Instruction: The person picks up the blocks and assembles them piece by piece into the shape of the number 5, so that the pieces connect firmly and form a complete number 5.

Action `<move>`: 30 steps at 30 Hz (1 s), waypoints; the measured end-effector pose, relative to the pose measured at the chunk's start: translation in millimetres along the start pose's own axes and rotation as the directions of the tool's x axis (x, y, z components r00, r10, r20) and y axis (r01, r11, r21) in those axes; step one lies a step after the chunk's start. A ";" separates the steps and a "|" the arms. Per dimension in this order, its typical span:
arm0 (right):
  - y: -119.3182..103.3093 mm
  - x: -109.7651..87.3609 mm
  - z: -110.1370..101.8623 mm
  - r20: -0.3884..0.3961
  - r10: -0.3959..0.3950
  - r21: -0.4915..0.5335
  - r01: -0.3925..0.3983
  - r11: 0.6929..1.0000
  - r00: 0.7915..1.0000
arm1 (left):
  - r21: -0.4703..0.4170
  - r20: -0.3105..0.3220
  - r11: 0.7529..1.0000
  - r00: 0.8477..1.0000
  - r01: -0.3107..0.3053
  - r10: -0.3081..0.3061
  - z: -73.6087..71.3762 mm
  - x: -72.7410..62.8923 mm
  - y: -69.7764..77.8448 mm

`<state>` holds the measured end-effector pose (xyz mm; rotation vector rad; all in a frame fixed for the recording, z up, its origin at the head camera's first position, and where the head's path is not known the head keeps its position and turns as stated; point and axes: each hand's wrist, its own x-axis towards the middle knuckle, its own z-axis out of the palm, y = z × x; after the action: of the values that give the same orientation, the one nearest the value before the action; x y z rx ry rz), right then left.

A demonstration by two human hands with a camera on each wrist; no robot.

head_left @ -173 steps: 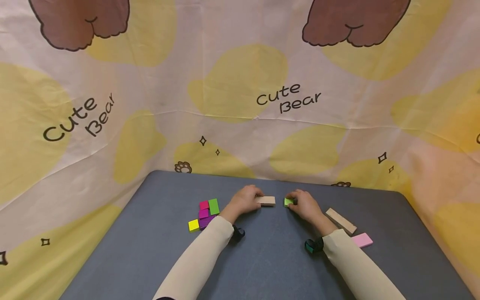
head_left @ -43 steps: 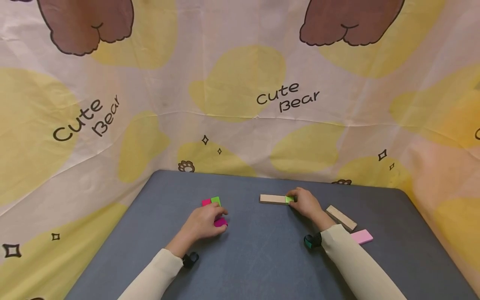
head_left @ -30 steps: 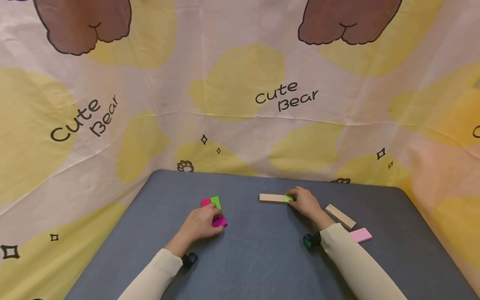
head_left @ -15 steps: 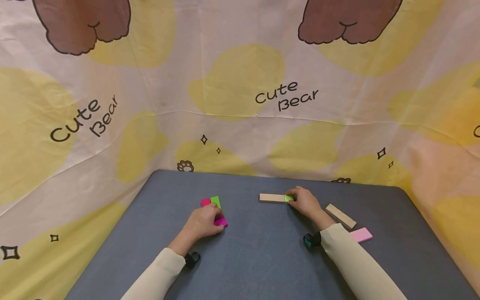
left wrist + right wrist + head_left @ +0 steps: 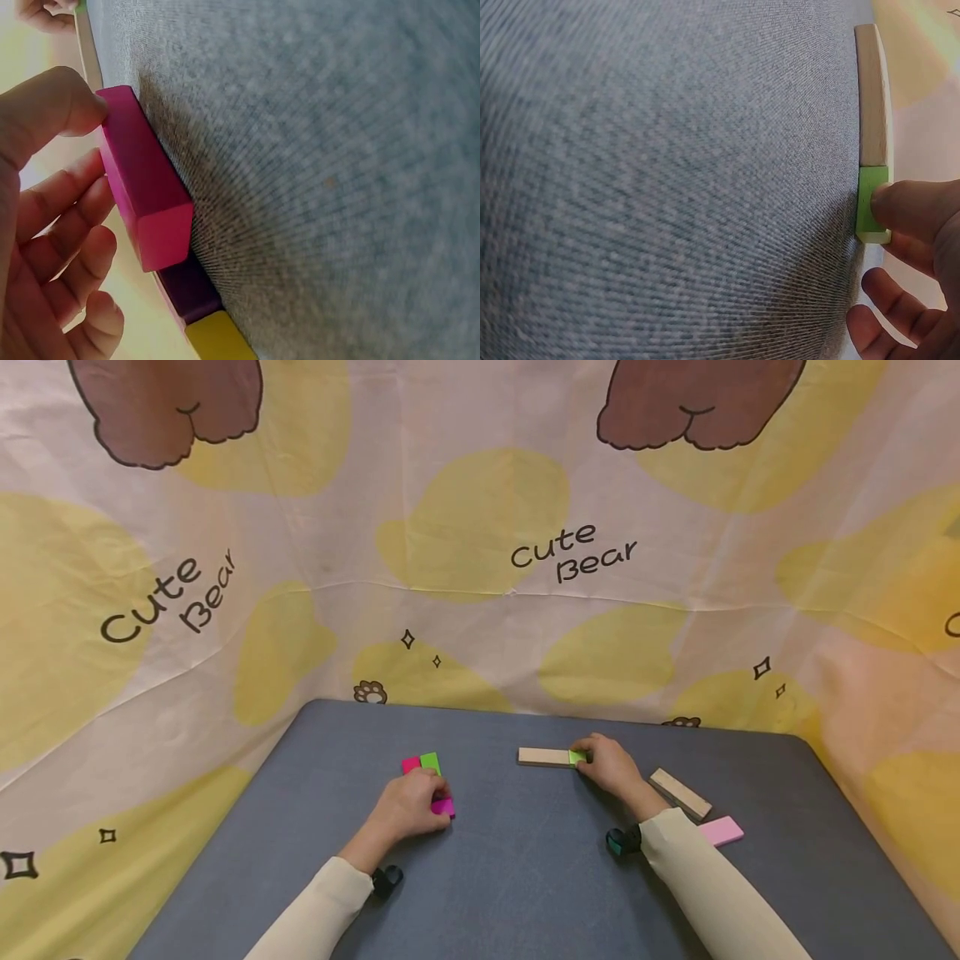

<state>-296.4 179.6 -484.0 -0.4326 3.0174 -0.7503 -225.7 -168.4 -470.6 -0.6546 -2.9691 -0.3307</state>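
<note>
My left hand point(image 5: 405, 802) pinches a magenta block point(image 5: 146, 169) between thumb and fingers at the left cluster. In the left wrist view a dark purple block point(image 5: 191, 289) and a yellow block point(image 5: 219, 337) lie just beyond its near end. A pinkish-red block point(image 5: 410, 764) and a green block point(image 5: 429, 761) show behind this hand; the hand hides the rest of the cluster from the head view. My right hand point(image 5: 612, 767) pinches a small light green block point(image 5: 868, 210) on the table, end to end with a plain wooden plank point(image 5: 543, 757).
A second wooden plank point(image 5: 680, 793) lies slanted to the right of my right hand. Close to it is a pink block point(image 5: 722, 831), partly behind the right sleeve. The grey table point(image 5: 517, 877) ends at a patterned cloth point(image 5: 465, 527) behind and at the sides.
Since the oldest frame, the wooden plank has moved right against the green block. My left hand has let go of it, moved to the left cluster and gripped the magenta block.
</note>
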 end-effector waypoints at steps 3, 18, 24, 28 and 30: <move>-0.5 -0.7 -0.1 0.001 0.008 0.005 -0.008 1.000 1.000 | -0.021 0.007 1.000 1.000 -0.010 0.011 -0.4 -0.2 0.8; -1.5 -0.4 -0.9 -0.008 0.011 0.000 -0.011 1.000 1.000 | -0.021 -0.056 0.998 0.997 -0.061 0.060 1.8 0.5 5.0; -1.7 -0.1 -0.5 -0.008 0.018 -0.001 -0.018 1.000 1.000 | -0.101 -0.102 0.989 0.990 -0.105 0.095 2.4 7.6 11.3; -1.9 0.0 -0.3 -0.002 0.022 0.000 -0.022 1.000 1.000 | -0.135 -0.097 0.984 0.990 -0.116 0.104 2.3 13.0 19.1; -2.1 0.1 -0.1 -0.001 0.025 -0.001 -0.025 1.000 1.000 | -0.147 -0.096 0.983 0.990 -0.114 0.101 2.9 16.1 23.2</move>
<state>-296.0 177.9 -482.9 -0.3944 3.0180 -0.7478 -230.6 -140.7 -467.0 -0.7910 -2.8313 -0.5659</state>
